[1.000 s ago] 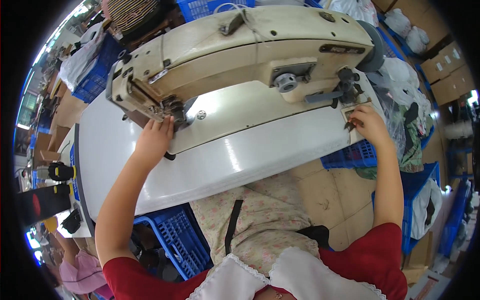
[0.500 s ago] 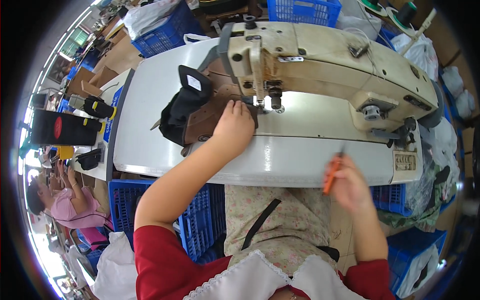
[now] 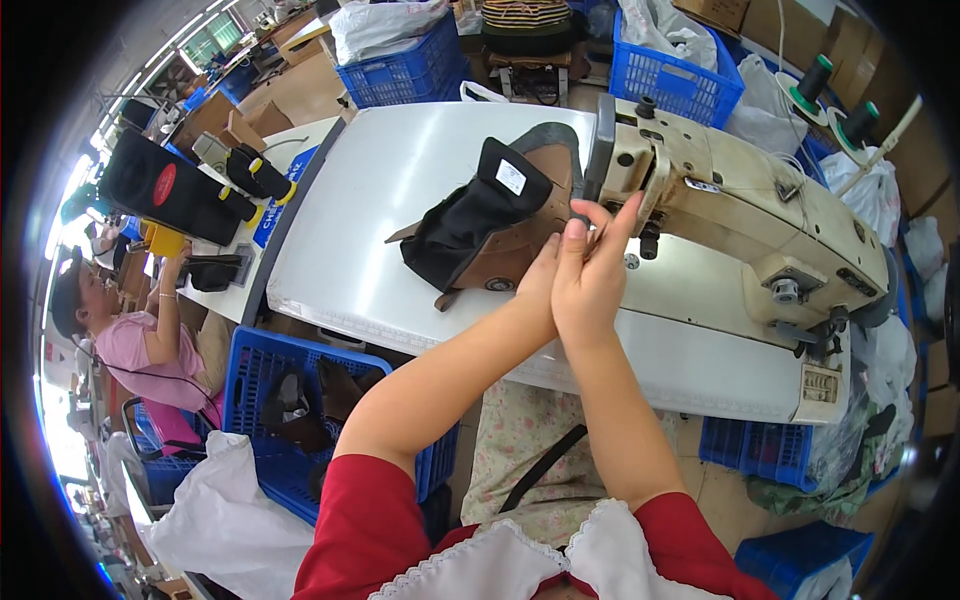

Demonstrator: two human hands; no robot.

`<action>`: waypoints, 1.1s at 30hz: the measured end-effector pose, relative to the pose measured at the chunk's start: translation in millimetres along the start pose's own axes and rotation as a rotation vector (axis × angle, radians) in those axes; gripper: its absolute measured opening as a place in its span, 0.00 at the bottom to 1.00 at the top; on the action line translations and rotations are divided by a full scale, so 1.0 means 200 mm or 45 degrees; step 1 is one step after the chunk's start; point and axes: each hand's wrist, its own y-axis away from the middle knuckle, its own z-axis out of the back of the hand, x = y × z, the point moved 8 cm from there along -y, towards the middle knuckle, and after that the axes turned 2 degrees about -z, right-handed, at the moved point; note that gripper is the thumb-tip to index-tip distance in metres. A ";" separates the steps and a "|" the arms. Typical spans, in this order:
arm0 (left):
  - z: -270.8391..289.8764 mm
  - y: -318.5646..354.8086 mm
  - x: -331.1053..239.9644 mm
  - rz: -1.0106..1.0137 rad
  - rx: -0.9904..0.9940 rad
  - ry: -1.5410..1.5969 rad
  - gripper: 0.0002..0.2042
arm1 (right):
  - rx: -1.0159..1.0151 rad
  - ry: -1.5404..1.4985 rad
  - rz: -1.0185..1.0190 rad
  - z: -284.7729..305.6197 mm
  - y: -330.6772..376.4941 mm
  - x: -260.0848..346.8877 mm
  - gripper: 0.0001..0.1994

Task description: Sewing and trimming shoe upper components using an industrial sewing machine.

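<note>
A black and brown shoe upper [image 3: 480,225] lies on the white table [image 3: 390,180], its right end under the head of a beige sewing machine [image 3: 740,210]. My left hand [image 3: 541,283] rests on the upper's brown edge, largely hidden behind my right hand. My right hand [image 3: 590,275] is raised in front of the machine head, near the needle, with fingers stretched upward and fingertips against the head. I cannot see whether anything is in its palm.
A blue crate [image 3: 250,370] with brown pieces stands at my lower left, beside white fabric. A person in pink [image 3: 140,340] sits at a neighbouring table on the left. Blue baskets [image 3: 400,70] and dark green thread cones [image 3: 815,80] stand behind the machine.
My right hand, which held an orange tool low by the table edge, has risen to the machine head. My left hand has slid along the upper toward the needle. The view shifted left.
</note>
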 end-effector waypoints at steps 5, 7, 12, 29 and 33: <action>0.02 0.01 -0.04 -0.058 -0.113 -0.144 0.25 | -0.051 -0.643 -0.143 0.02 0.03 -0.12 0.22; 0.12 0.01 -0.03 0.052 -0.061 -0.105 0.22 | 0.032 -0.698 -0.261 0.10 0.03 -0.21 0.14; 0.05 0.11 0.11 0.176 -0.084 -0.137 0.21 | 0.308 -0.264 -0.131 0.28 -0.02 -0.17 0.09; 0.09 0.61 0.29 0.056 -0.276 -0.099 0.28 | 0.975 0.532 -0.225 -0.16 0.28 -0.31 0.19; 0.12 0.61 0.28 0.047 -0.319 -0.121 0.27 | 0.837 0.797 0.098 -0.18 0.22 -0.24 0.19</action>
